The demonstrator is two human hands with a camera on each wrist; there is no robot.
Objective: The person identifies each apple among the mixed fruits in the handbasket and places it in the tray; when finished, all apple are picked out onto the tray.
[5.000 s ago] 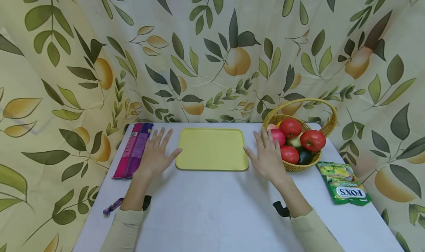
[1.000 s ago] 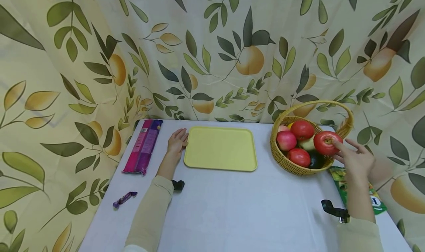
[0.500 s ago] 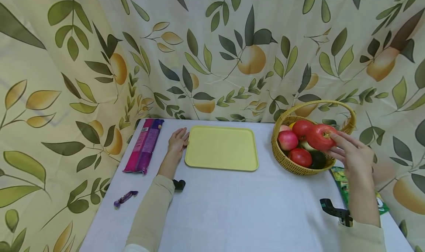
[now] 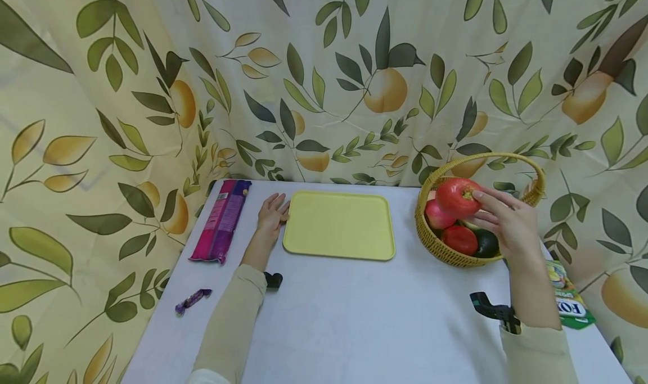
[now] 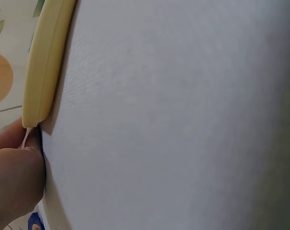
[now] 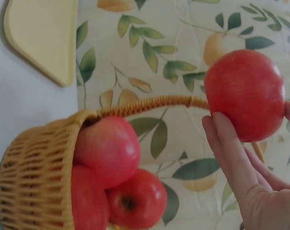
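Observation:
In the head view my right hand (image 4: 511, 221) holds a red apple (image 4: 458, 197) by its fingertips and thumb, up over the wicker basket (image 4: 440, 253). The right wrist view shows this apple (image 6: 245, 96) in the air, the fingers on one side and the thumb on the other. Other fruit lies in the basket, including a pinkish apple (image 4: 436, 215), a red fruit (image 4: 459, 240) and a dark green one (image 4: 486, 243). My left hand (image 4: 270, 215) rests on the table against the left edge of the yellow tray (image 4: 339, 226), its fingers relaxed.
A pink and purple packet (image 4: 221, 221) lies left of the tray, with a small purple wrapped sweet (image 4: 193, 301) nearer the front. A green FOX'S bag (image 4: 569, 299) is at the right, partly behind my right forearm. A patterned curtain (image 4: 334, 80) hangs behind the table.
My right hand has lifted the red apple from the right side of the basket and carried it up and left over the other fruit. The left hand has stayed at the tray's edge this past second.

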